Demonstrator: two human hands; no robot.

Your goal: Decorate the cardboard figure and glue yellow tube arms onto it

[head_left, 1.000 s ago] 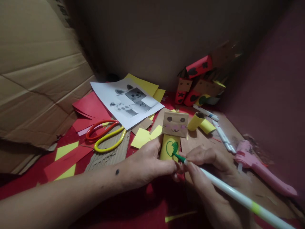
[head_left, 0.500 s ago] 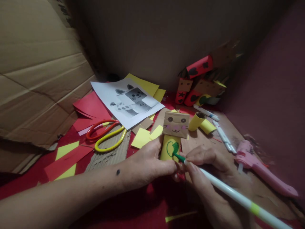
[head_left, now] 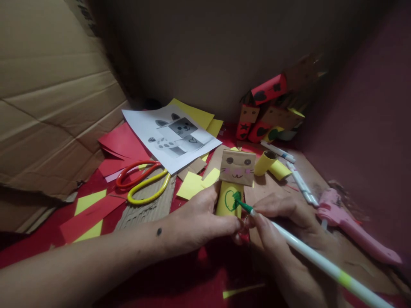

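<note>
My left hand [head_left: 205, 218] is wrapped round the lower part of a yellow paper tube [head_left: 226, 207]. A square cardboard head [head_left: 237, 167] with drawn eyes, pink cheeks and whiskers sits at the top of the tube. Between the thumb and fingers of my right hand [head_left: 282, 231] is a white marker [head_left: 308, 251] with a green tip. That tip touches a green heart outline on the tube, whose right side is partly filled in. My left palm hides the tube's lower end.
Scissors [head_left: 149, 186] and a printed sheet [head_left: 173, 139] lie left of centre among red and yellow papers. Two yellow rolls [head_left: 266, 164], white markers [head_left: 302, 184] and a pink glue gun [head_left: 353, 231] are at the right. Red figures [head_left: 269, 90] are piled behind.
The marker tip has moved slightly up within the heart, and my right hand has shifted a little with it. More green fills the heart's right side. My left hand keeps its hold.
</note>
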